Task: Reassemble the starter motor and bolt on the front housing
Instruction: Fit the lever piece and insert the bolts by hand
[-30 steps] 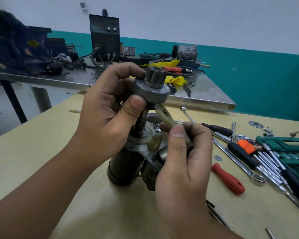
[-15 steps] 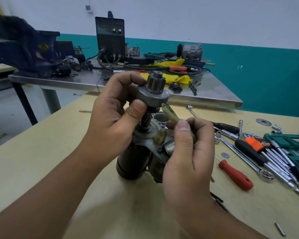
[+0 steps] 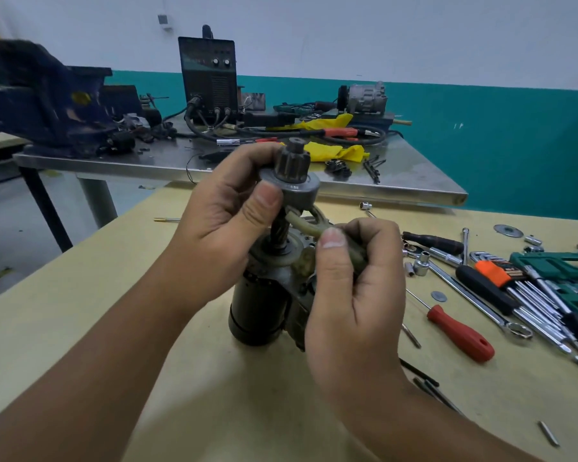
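Item: starter motor [image 3: 261, 315], standing upright on the tabletop [image 3: 80, 295], shaft up, front housing not fitted and nowhere we can identify.
Left hand [image 3: 221, 228]: closed around the pinion drive [image 3: 291, 178], held raised on the shaft.
Right hand [image 3: 354, 278]: pinching the pale shift fork [image 3: 307, 226], its prongs just under the drive's collar.
Step in hand, as we judge it: seating the fork on the drive.
Next move calls for: keeping fork and collar engaged while we lower both.
Nearby: red screwdriver [image 3: 461, 333], sockets and spanners to our right.
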`<state>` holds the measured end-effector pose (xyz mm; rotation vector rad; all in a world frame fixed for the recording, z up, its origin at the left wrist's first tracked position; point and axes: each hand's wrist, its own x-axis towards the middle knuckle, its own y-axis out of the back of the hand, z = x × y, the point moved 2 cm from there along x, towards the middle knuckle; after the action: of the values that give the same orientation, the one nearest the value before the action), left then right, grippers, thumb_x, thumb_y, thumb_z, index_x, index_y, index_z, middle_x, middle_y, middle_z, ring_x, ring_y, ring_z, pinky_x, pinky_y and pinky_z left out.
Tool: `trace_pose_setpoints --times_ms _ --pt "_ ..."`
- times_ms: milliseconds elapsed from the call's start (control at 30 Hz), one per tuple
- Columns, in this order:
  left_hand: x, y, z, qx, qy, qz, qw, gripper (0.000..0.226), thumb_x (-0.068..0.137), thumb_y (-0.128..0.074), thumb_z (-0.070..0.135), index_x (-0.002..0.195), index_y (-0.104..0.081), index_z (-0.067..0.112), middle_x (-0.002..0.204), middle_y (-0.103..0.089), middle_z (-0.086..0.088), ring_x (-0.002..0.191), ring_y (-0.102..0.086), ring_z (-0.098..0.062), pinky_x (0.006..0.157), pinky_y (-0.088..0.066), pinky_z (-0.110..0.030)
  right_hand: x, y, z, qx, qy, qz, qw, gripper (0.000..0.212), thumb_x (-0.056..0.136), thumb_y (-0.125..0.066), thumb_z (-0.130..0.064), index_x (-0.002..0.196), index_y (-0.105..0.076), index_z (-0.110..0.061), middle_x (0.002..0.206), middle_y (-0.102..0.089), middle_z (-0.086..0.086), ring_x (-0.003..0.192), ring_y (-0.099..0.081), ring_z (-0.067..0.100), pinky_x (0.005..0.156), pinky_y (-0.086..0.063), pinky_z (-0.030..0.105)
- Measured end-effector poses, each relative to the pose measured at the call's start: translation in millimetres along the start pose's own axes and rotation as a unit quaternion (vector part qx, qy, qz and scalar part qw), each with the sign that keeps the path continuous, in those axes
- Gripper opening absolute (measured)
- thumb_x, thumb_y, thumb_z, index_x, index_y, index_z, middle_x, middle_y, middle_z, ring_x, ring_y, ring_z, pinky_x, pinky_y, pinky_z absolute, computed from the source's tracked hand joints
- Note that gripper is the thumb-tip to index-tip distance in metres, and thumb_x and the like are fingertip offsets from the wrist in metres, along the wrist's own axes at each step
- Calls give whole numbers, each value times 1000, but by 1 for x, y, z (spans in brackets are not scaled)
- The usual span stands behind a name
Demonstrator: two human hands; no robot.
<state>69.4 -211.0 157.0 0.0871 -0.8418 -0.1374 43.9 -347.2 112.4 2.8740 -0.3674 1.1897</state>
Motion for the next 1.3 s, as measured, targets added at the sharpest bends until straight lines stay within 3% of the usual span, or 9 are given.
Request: trace_pose_setpoints --times_ms 100,200,300,433,567,700,833,1100,1300 --pt "0 4 -7 -14 -3 19 1000 23 105 -42 23 125 -53 20 110 -72 15 101 -69 -7 85 -56 -23 2 -4 -4 -33 20 -6 999 18 99 -48 -40 96 -49 -22 78 -53 -5 73 -55 22 64 -49 47" --pt "-1 7 -14 -32 3 51 998 20 110 -42 30 122 -59 27 112 -73 12 103 -69 -12 89 -57 -29 5 -10 -5 -58 20 -15 998 15 99 -49 -41 93 -49 -27 79 -51 -3 74 -53 24 63 -47 44" --pt "0 15 -17 -34 28 88 995 22 110 -40 33 119 -59 26 107 -73 10 98 -68 -13 86 -56 -32 14 -20 -8 -82 20 -26 996 15 98 -53 -42 90 -50 -30 77 -52 -8 74 -55 17 60 -45 35" --pt "0 28 -22 -56 67 169 982 19 103 -43 32 112 -56 22 98 -70 6 90 -65 -14 77 -53 -28 30 -40 -9 -115 0 -63 991 18 93 -59 -50 92 -53 -33 79 -60 -11 77 -60 8 65 -53 37" --pt "0 33 -22 -64 69 184 978 16 98 -54 29 110 -56 19 101 -65 -3 92 -60 -24 84 -52 -41 33 -39 -1 -66 -17 -99 993 23 88 -67 -52 99 -54 -37 85 -65 -16 82 -65 5 68 -57 33" --pt "1 36 -19 -70 62 167 982 10 98 -58 23 107 -60 22 98 -74 7 91 -71 -14 74 -60 -34 38 -31 5 0 -12 -119 993 8 99 -60 -39 96 -61 -32 81 -65 -20 80 -67 6 66 -55 21" --pt "0 37 -17 -43 54 173 982 16 96 -61 24 111 -62 20 104 -77 6 100 -72 -16 90 -61 -49 40 -30 6 28 -8 -116 993 8 101 -62 -28 93 -63 -29 77 -65 -19 75 -65 2 62 -48 11" --pt "6 35 -7 -37 53 188 980 29 95 -60 33 118 -58 17 104 -77 12 99 -73 -10 76 -65 -36 40 -32 9 28 0 -110 994 6 96 -64 -32 91 -64 -29 76 -64 -16 74 -63 6 62 -48 15" --pt "8 36 -6 -10 42 165 985 25 98 -53 21 122 -57 13 105 -75 13 99 -73 -12 77 -62 -31 33 -31 11 53 -11 -104 993 11 94 -63 -38 91 -63 -28 80 -65 -5 79 -69 21 67 -61 49"
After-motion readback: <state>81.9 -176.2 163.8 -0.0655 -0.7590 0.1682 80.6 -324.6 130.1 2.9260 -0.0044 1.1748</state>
